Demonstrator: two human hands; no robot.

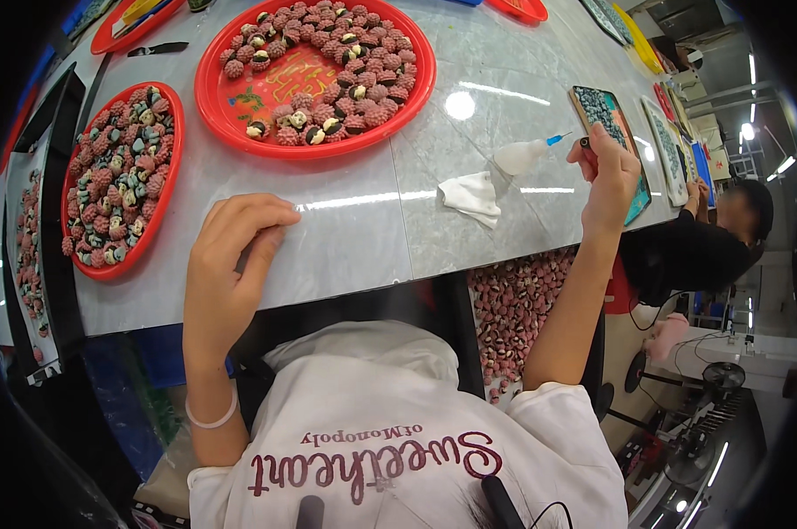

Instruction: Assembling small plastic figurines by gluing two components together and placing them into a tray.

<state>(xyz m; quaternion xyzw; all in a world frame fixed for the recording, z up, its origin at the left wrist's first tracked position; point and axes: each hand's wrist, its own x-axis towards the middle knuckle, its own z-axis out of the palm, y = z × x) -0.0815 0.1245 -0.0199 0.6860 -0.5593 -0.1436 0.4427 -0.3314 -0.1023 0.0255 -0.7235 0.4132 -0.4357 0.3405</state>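
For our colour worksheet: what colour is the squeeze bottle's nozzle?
The nozzle is blue; it shows best in the head view.

Lg red tray point(319, 153) glossy plast., pink pcs point(288, 136) rough, wipe point(471, 196) matt & cloth-like, tbl point(354, 238) smooth/shiny.

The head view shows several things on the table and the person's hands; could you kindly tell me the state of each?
left hand, loosely curled, holding nothing visible
right hand, pinching a small dark object
large red tray, partly filled, base showing
smaller red tray, filled
white cloth, crumpled
bottle, blue tip fitted
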